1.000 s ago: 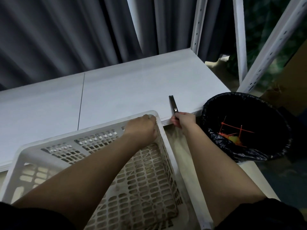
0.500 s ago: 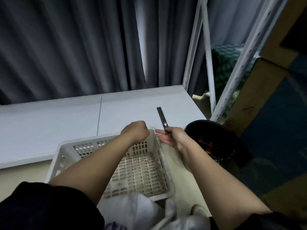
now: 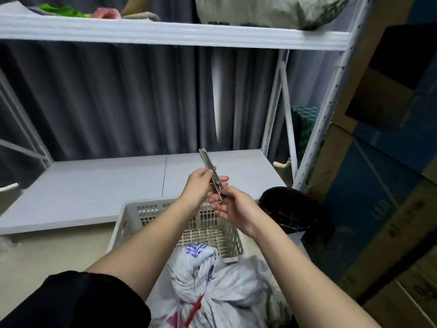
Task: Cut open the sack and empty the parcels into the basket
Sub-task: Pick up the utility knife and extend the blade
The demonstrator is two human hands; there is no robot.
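A metal utility knife is held above the basket; its middle is pinched by the left hand, its lower end gripped by the right hand. The tied sack is seen just in front of the basket.

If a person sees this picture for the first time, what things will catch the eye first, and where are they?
Both hands, the left hand and the right hand, hold a metal utility knife up at the centre, above the white slotted basket. Below, near the bottom edge, lies the white sack, tied shut with a red tie. A black-lined bin stands right of the basket.
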